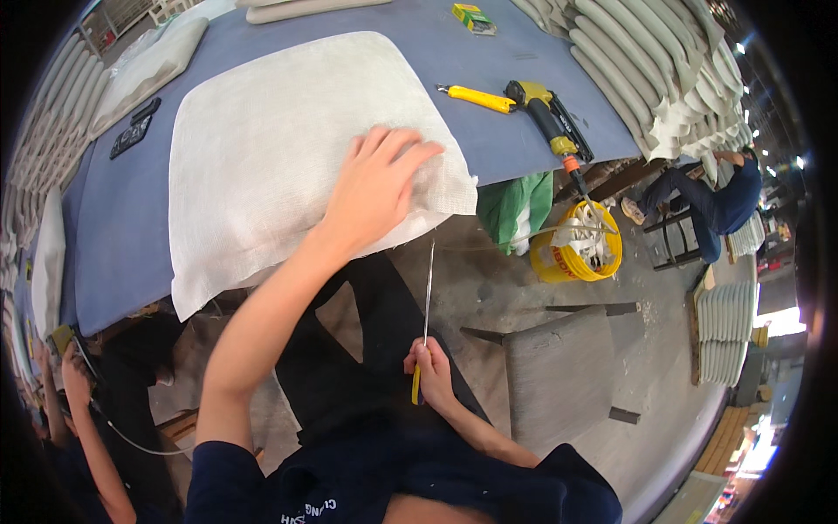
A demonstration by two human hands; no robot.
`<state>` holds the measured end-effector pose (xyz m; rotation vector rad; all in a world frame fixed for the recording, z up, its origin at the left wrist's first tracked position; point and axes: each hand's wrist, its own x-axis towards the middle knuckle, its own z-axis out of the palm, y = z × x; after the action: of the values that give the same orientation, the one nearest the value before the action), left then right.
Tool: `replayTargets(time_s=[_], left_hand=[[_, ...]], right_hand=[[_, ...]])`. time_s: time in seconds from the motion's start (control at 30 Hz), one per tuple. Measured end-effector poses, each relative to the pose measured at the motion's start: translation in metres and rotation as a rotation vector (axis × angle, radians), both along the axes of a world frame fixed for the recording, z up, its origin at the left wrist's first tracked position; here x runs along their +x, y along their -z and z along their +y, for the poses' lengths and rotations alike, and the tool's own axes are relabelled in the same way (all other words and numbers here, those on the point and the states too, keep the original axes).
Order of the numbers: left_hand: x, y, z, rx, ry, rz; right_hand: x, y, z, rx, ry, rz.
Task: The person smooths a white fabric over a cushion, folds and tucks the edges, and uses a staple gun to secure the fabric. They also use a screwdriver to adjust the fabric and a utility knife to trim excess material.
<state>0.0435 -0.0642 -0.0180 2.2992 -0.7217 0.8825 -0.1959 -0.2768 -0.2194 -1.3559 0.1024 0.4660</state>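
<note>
A white fabric-covered cushion or padded seat (262, 140) lies on the blue-grey table, its front edge overhanging toward me. My left hand (371, 188) rests flat on its front right part, fingers stretched out and holding nothing. Below the table edge, my right hand (429, 371) is closed round a long thin-bladed tool (429, 293) with a yellow and dark handle. The shaft points up toward the cushion's front edge, its tip just short of the frayed fabric. The exact kind of tool cannot be made out.
A yellow-handled cutter (478, 98) and a pneumatic stapler (546, 113) with a hose lie to the right, near a small box (473, 17). Stacked pads (615, 65) stand behind. A yellow bucket (576, 262) and a grey seat panel (559, 375) are on the floor. Other people work left and right.
</note>
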Motion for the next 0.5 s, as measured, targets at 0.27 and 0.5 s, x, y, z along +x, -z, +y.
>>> replayTargets(time_s=[0.27,0.5], left_hand=[[-0.116,0.034,0.014,-0.710,0.279,0.654],[-0.122,0.020,0.001,-0.437,0.365,0.537]], right_hand=[[0.077,-0.104,0.006,-0.168,0.197,-0.461],[0.129,-0.165,0.042,-0.273,0.026,-0.747]])
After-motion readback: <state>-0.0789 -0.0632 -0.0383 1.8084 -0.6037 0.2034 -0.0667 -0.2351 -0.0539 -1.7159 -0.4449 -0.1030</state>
